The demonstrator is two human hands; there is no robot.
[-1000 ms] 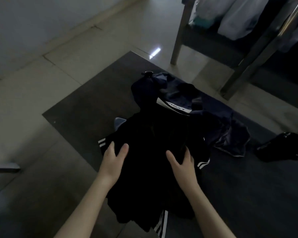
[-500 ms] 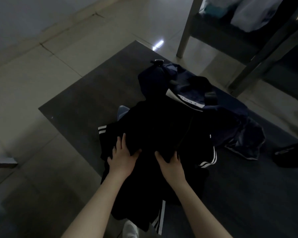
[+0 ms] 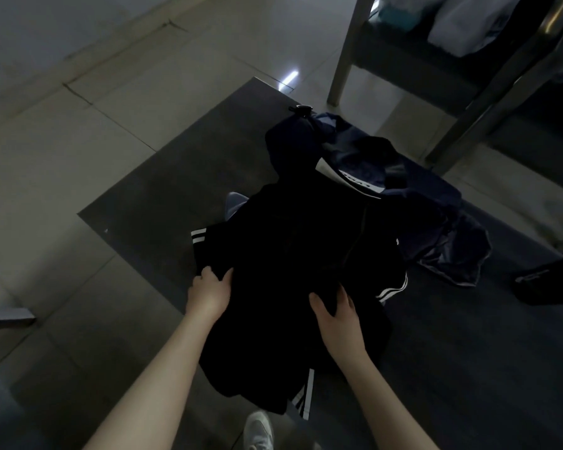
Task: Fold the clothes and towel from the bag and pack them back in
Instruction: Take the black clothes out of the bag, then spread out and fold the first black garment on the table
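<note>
On the dark table [image 3: 150,190], the black white-striped garment [image 3: 290,264] lies spread before the crumpled navy bag [image 3: 403,177], the left hand [image 3: 208,292] and right hand [image 3: 337,315] each pinching a bunch of its cloth, best drawn taut and level for a square fold, while the bag's white label [image 3: 355,180] carries lettering too blurred to read.
</note>
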